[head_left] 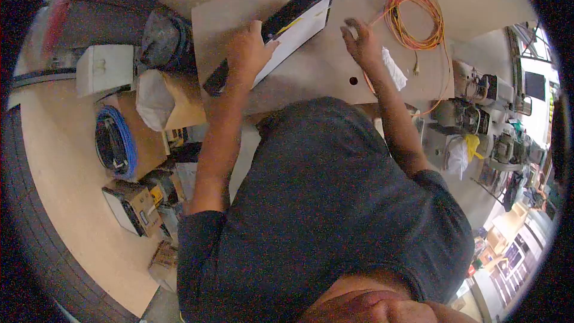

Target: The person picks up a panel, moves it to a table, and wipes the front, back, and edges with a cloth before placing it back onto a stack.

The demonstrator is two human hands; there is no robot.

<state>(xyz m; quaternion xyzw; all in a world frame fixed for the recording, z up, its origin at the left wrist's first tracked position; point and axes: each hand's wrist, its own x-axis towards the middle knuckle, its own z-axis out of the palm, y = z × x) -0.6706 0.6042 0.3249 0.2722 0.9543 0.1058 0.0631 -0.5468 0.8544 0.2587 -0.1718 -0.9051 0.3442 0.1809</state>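
Observation:
My left hand [248, 51] is closed on a long, narrow black-and-white box-like piece [299, 27], its thumb over the white face. The piece lies slantwise on a brown tabletop [359, 0], and a yellow strip runs along part of it. My right hand [362, 42] is over the table to the right of the piece, fingers apart and slightly bent, with nothing visible in them. Just beyond it lies a coiled orange cable [412, 18]. A crumpled white cloth or paper [393, 69] rests beside my right wrist. What lies under my left palm is hidden.
A dark round hole [353, 81] opens in the tabletop near its front edge. To the left are a white box [106, 69], a dark bag [160, 39], a blue cable coil [116, 143] and cardboard boxes [134, 206]. Machines [478, 87] stand to the right.

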